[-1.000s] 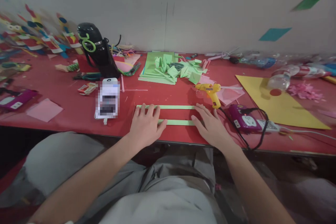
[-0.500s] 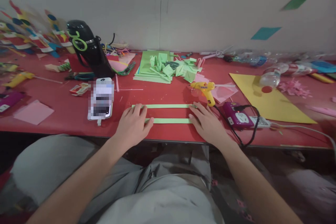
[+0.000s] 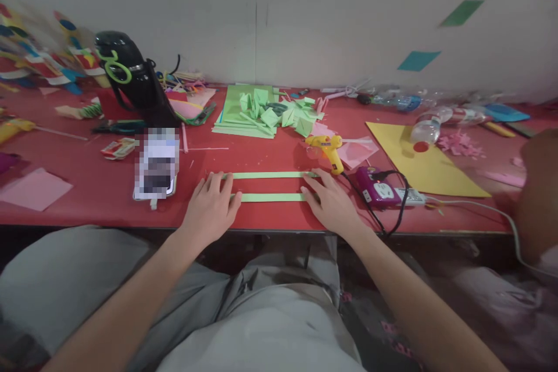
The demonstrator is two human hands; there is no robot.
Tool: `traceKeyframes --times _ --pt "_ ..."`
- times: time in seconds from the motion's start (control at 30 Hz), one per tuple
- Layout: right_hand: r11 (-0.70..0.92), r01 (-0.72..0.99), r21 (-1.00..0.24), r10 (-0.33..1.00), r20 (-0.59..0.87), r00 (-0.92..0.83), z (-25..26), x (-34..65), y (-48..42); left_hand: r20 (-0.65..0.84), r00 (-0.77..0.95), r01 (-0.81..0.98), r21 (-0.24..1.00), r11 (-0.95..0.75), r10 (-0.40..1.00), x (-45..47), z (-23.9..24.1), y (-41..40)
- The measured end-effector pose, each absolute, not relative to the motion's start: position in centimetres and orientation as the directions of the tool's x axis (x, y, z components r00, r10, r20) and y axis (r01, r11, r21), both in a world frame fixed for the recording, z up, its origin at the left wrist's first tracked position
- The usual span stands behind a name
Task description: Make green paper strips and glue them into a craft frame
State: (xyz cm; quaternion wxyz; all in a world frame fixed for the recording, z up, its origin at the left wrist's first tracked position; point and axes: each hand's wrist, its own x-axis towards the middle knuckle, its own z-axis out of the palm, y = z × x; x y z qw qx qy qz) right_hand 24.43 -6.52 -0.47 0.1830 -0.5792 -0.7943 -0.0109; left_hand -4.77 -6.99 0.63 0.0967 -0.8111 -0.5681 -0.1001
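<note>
Two light green paper strips lie side by side on the red tabletop (image 3: 270, 218), one farther strip (image 3: 268, 175) and one nearer strip (image 3: 272, 197). My left hand (image 3: 212, 203) rests on their left ends, fingers apart, with the thumb by the nearer strip. On their right ends lies my right hand (image 3: 333, 200), its fingers also spread. The fingers cover the tips of both strips. Just beyond my right hand is a yellow hot glue gun (image 3: 329, 148) with its black cord.
Folded green paper pieces (image 3: 283, 113) lie on green sheets at the back. A phone (image 3: 156, 171) and a black bottle (image 3: 135, 81) stand left. A purple box (image 3: 377, 187), a yellow sheet (image 3: 436, 168) and plastic bottles (image 3: 425, 128) are right. Another person's arm (image 3: 540, 197) shows at the right edge.
The view has shifted slightly, so the table's things appear farther left. Another person's arm has come into view at the right. My hands stay on the strips.
</note>
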Motion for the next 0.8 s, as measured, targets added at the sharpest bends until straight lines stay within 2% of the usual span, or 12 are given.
traceKeyframes --times 0.3,0.57,0.8 --pt "0.310 0.941 -0.139 0.913 0.320 -0.253 -0.90 24.39 -6.63 0.280 0.351 0.936 -0.110 -0.333 0.893 -5.13 0.61 -7.09" --pt "0.289 0.950 -0.120 0.919 0.314 -0.240 -0.43 24.12 -6.72 0.273 0.397 0.913 -0.017 -0.408 0.876 -4.95 0.65 -6.60" --pt "0.319 0.933 -0.168 0.911 0.326 -0.253 -0.49 24.31 -6.49 0.280 0.407 0.908 -0.021 -0.418 0.870 -4.86 0.65 -6.73"
